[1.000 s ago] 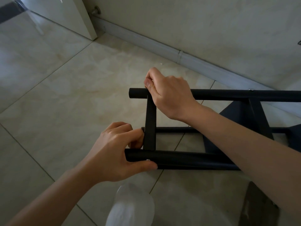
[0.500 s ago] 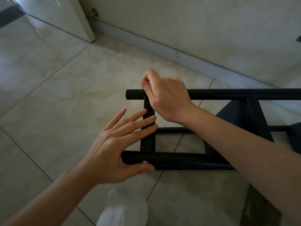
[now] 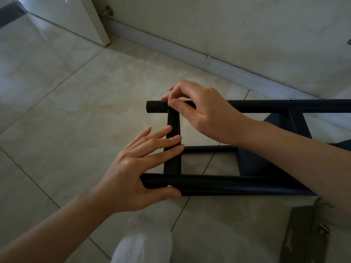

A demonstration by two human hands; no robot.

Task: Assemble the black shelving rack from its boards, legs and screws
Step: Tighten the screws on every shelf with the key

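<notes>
The black rack lies on its side on the tiled floor. Its near leg (image 3: 228, 184) and far leg (image 3: 266, 105) run left to right, joined at the left end by a short cross bar (image 3: 173, 120). My left hand (image 3: 140, 168) lays straight fingers across the cross bar, its thumb pressed along the near leg just below a silver screw head (image 3: 169, 186). My right hand (image 3: 201, 111) sits on the far leg at the joint. Its thumb and forefinger pinch there on a screw hidden by the fingertips. Another screw head (image 3: 291, 99) shows farther right.
A black board (image 3: 252, 160) stands inside the frame to the right. A white plastic bag (image 3: 142, 243) lies at the bottom edge, and a grey metal piece (image 3: 303, 234) at the lower right. Wall and skirting board (image 3: 209, 61) run behind, and a door (image 3: 76, 18) is at the upper left.
My left hand let go of the cross bar and now lies on it with straight fingers. My right hand shifted from covering the joint to a thumb-and-forefinger pinch.
</notes>
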